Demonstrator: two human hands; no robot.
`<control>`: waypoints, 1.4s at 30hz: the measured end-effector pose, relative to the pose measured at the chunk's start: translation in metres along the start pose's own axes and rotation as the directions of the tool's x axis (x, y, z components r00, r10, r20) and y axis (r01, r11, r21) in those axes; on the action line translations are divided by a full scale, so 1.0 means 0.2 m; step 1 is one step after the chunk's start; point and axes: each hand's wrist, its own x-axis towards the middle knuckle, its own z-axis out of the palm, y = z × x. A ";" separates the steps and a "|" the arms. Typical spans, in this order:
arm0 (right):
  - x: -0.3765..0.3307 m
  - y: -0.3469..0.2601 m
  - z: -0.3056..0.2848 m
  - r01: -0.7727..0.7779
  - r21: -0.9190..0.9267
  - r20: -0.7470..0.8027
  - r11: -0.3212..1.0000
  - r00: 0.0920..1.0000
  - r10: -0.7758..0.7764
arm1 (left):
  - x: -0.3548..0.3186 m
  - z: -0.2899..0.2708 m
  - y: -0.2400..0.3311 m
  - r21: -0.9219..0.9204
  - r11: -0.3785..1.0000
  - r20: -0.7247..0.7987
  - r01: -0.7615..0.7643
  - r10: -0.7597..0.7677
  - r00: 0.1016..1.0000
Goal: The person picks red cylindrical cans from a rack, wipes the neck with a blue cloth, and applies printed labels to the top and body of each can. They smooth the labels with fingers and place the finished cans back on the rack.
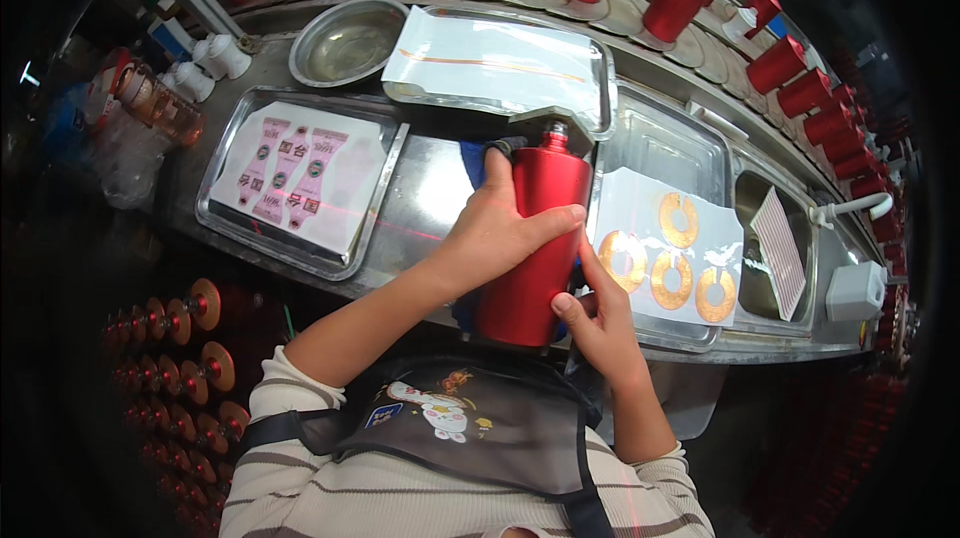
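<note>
- Red bottle (535,238) sits between the two hands, right in front of the person's chest, its long axis running away from the body: base toward the apron, dark capped neck pointing at the far trays.
- Bottle looks tipped back a bit toward the person, not standing plumb; base rests near the front edge of the steel counter (420,203).
- Left hand (495,233) is the nearer, controlling one: wrapped over the bottle's upper body from the left, thumb lying across the front, fingers round the back. Firm grasp on the bottle.
- A blue cloth (477,164) peeks out just beyond the left hand's fingers, against the bottle's shoulder; can't tell if those fingers pinch it.
- Right hand (600,323) is lower, at the bottle's right flank near the base; thumb tip touches the red wall, fingers extended, flat along the side. Bracing rather than clenched, nothing else seen in it.
- Left forearm comes in diagonally from lower left, right forearm from lower right, both wrists bent inward to the bottle.
- Just right of the right hand: a sheet of gold ring labels (668,256). Well left of the left hand: a tray with pink labels (290,173).
</note>
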 end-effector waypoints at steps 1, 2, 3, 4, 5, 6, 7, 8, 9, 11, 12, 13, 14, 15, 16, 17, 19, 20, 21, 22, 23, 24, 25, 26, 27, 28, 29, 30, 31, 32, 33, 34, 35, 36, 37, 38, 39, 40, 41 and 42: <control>-0.01 -0.01 0.01 -0.012 0.029 0.012 1.000 1.000 0.012 | -0.01 -0.01 0.00 0.025 1.000 -0.012 0.019 -0.019 1.000; -0.02 -0.02 0.02 -0.022 0.060 0.028 0.998 0.999 0.020 | -0.03 -0.02 0.02 0.082 0.997 -0.044 0.005 -0.001 0.999; -0.03 -0.03 0.03 -0.003 0.067 0.022 0.998 1.000 0.002 | -0.06 -0.04 0.06 0.113 0.993 -0.025 0.016 -0.013 1.000; -0.04 -0.05 0.04 0.017 0.076 0.015 0.997 1.000 -0.018 | -0.08 -0.06 0.10 0.146 0.989 -0.007 0.027 -0.026 1.000; -0.06 -0.05 0.05 0.008 0.087 0.008 0.996 1.000 -0.009 | -0.09 -0.06 0.07 0.157 0.988 -0.015 -0.004 0.007 1.000; -0.07 -0.05 0.07 0.001 0.102 0.008 0.995 1.000 -0.002 | -0.11 -0.09 0.04 0.168 0.985 -0.023 -0.034 0.038 0.999; -0.08 -0.05 0.07 0.040 0.089 -0.009 0.995 0.999 -0.039 | -0.13 -0.13 0.05 0.142 0.989 0.037 -0.029 0.024 0.999; -0.09 -0.06 0.05 0.057 0.096 -0.036 0.994 0.998 -0.053 | -0.14 -0.19 0.07 0.127 0.976 0.009 -0.177 0.177 0.984; -0.09 -0.07 0.05 0.080 0.110 -0.048 0.991 0.996 -0.075 | -0.17 -0.29 0.10 0.170 0.982 0.034 -0.083 0.078 0.996; -0.10 -0.02 0.01 0.089 0.136 -0.117 0.987 0.990 -0.073 | -0.19 -0.56 0.18 0.233 0.972 0.001 0.023 -0.024 1.000; -0.09 -0.03 0.01 0.061 0.128 -0.117 0.990 0.992 -0.046 | -0.16 -0.70 0.09 0.251 0.967 -0.067 0.049 -0.033 0.997; -0.09 -0.04 0.00 0.032 0.118 -0.118 0.993 0.993 -0.018 | -0.11 -0.88 -0.04 0.396 0.916 -0.158 -0.059 0.131 0.979; -0.09 -0.05 0.00 -0.003 0.106 -0.126 0.994 0.992 0.016 | -0.09 -1.04 -0.06 0.550 0.833 -0.238 0.057 0.092 0.967; -0.09 -0.04 0.01 -0.010 0.092 -0.129 0.996 0.991 0.022 | -0.06 -1.21 -0.16 0.692 0.721 -0.239 0.006 0.221 0.946; -0.08 -0.04 0.03 0.021 0.092 -0.114 0.996 0.993 -0.010 | -0.05 -1.34 -0.22 0.813 0.582 -0.225 -0.020 0.345 0.911; -0.07 -0.05 0.05 0.050 0.089 -0.109 0.995 0.993 -0.040 | -0.04 -1.40 -0.20 0.837 0.547 -0.207 -0.002 0.319 0.925; -0.06 -0.08 0.08 0.079 0.092 -0.092 0.993 0.993 -0.071 | -0.01 -1.46 -0.17 0.880 0.474 -0.178 0.035 0.260 0.949; -0.06 -0.10 0.09 0.062 0.109 -0.085 0.992 0.995 -0.053 | 0.01 -1.47 -0.21 0.892 0.450 -0.123 -0.041 0.330 0.936; -0.05 -0.11 0.10 0.045 0.127 -0.078 0.991 0.996 -0.035 | 0.04 -1.49 -0.27 0.901 0.419 -0.068 -0.115 0.397 0.915; -0.05 -0.11 0.10 0.021 0.140 -0.073 0.990 0.997 -0.010 | 0.06 -1.48 -0.28 0.902 0.388 -0.010 -0.190 0.458 0.889; -0.05 -0.09 0.10 0.015 0.139 -0.067 0.990 0.998 -0.006 | 0.07 -1.47 -0.29 0.888 0.424 -0.013 -0.179 0.411 0.912; -0.05 -0.08 0.11 0.037 0.136 -0.080 0.990 0.996 -0.027 | 0.10 -1.46 -0.30 0.873 0.459 -0.015 -0.165 0.362 0.932; -0.04 -0.06 0.11 0.057 0.132 -0.096 0.990 0.994 -0.044 | 0.11 -1.44 -0.29 0.857 0.493 -0.011 -0.151 0.311 0.951; -0.05 -0.06 0.11 0.051 0.128 -0.100 0.990 0.994 -0.038 | 0.12 -1.44 -0.28 0.849 0.506 0.004 -0.154 0.286 0.958; -0.05 -0.06 0.11 0.045 0.124 -0.104 0.991 0.994 -0.032 | 0.14 -1.45 -0.27 0.840 0.519 0.018 -0.157 0.262 0.965; -0.04 -0.08 0.11 0.014 0.120 -0.093 0.993 0.996 -0.002 | 0.15 -1.47 -0.28 0.832 0.532 0.030 -0.155 0.236 0.971; -0.04 -0.09 0.11 -0.001 0.120 -0.086 0.993 0.996 0.011 | 0.18 -1.49 -0.29 0.840 0.525 0.022 -0.135 0.216 0.976; -0.03 -0.09 0.12 -0.013 0.121 -0.077 0.993 0.997 0.023 | 0.21 -1.52 -0.30 0.856 0.495 0.040 -0.148 0.222 0.974; -0.02 -0.09 0.13 -0.007 0.126 -0.074 0.992 0.997 0.016 | 0.23 -1.52 -0.30 0.848 0.500 0.034 -0.175 0.277 0.960; -0.02 -0.08 0.13 0.000 0.131 -0.072 0.991 0.997 0.010 | 0.24 -1.52 -0.31 0.840 0.505 0.028 -0.202 0.331 0.943; -0.02 -0.05 0.13 0.011 0.110 -0.073 0.994 0.997 -0.003 | 0.26 -1.52 -0.32 0.772 0.617 -0.035 -0.153 0.282 0.959; -0.02 -0.02 0.12 0.023 0.090 -0.076 0.996 0.997 -0.016 | 0.28 -1.51 -0.32 0.690 0.717 -0.090 -0.102 0.225 0.970; -0.02 0.00 0.11 0.034 0.069 -0.079 0.997 0.996 -0.029 | 0.29 -1.49 -0.33 0.595 0.802 -0.136 -0.048 0.159 0.978; -0.03 0.00 0.10 0.045 0.074 -0.088 0.996 0.995 -0.038 | 0.29 -1.47 -0.35 0.631 0.768 -0.150 -0.108 0.257 0.955; -0.04 -0.01 0.11 0.056 0.084 -0.096 0.995 0.994 -0.048 | 0.28 -1.45 -0.38 0.670 0.724 -0.158 -0.161 0.351 0.923; -0.04 -0.01 0.12 0.067 0.094 -0.103 0.993 0.993 -0.057 | 0.28 -1.43 -0.42 0.709 0.674 -0.161 -0.208 0.443 0.882; -0.04 -0.02 0.11 0.052 0.088 -0.095 0.995 0.995 -0.044 | 0.28 -1.43 -0.45 0.702 0.679 -0.191 -0.217 0.472 0.860; -0.05 -0.04 0.10 0.031 0.080 -0.097 0.996 0.995 -0.023 | 0.28 -1.41 -0.45 0.717 0.665 -0.223 -0.207 0.500 0.837; -0.05 -0.06 0.09 0.009 0.071 -0.096 0.997 0.995 -0.002 | 0.26 -1.38 -0.41 0.730 0.655 -0.257 -0.194 0.527 0.810; -0.05 -0.07 0.10 0.040 0.069 -0.149 0.997 0.988 -0.029 | 0.23 -1.36 -0.37 0.743 0.645 -0.290 -0.179 0.552 0.782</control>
